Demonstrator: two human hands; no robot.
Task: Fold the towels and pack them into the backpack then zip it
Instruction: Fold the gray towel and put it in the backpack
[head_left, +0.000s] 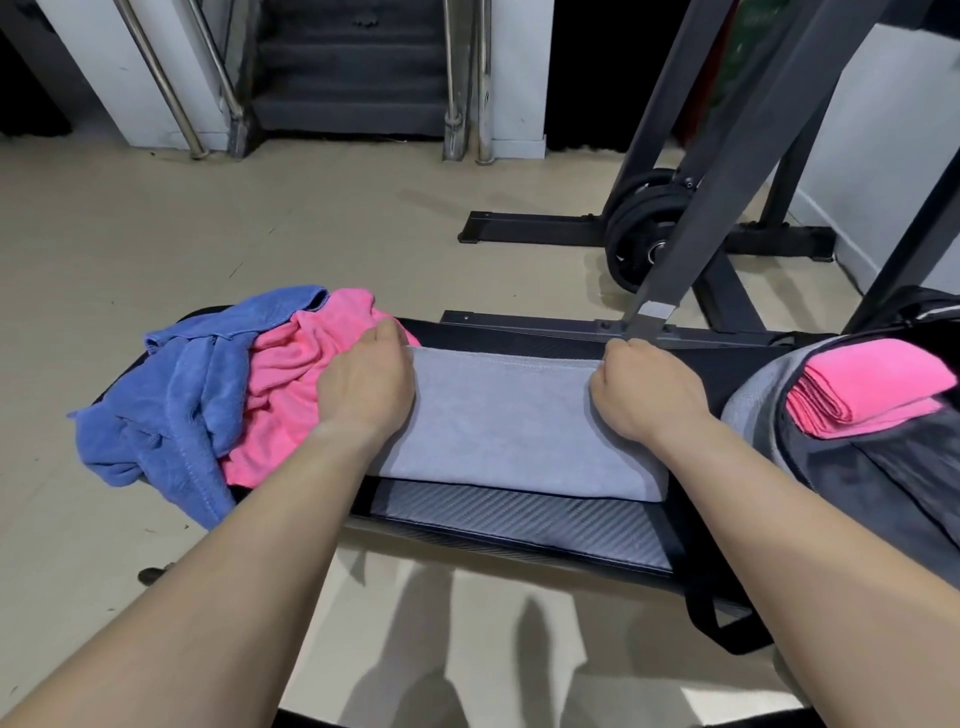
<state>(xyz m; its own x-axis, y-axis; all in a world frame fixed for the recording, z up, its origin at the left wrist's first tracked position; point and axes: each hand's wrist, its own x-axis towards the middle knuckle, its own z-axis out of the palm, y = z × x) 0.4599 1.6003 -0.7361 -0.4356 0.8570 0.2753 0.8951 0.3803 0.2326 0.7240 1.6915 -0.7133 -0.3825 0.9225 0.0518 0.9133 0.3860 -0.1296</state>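
Both your hands are down on the grey towel (498, 415). Your left hand (366, 379) curls over its far left corner, fingers bent around the edge. Your right hand (644, 389) is bunched up, pinching the far right corner. That towel lies folded flat across the middle of the black bench (519, 514), its far hem stretched straight between your two grips.

Count the towels: four you can be sure of. One is the grey one under your hands. Two are loose in a heap at the left end of the bench: a blue towel (171, 395) spilling over the edge toward the floor, and a crumpled pink towel (291, 395) beside it, touching your left hand. The fourth is a folded pink towel (872, 384), and that one is packed.

One backpack (857, 493), dark grey, lies on the right end of the bench with its top open toward you. The folded pink towel lies in that opening, its layered edges showing. Grey fabric (748, 410) rims the mouth next to it; whether that is lining or another towel, you cannot tell.

Behind the bench, a dark metal rack (727, 156) stands on the tiled floor (208, 208) with a stack of black weight plates (644, 223) at its foot.
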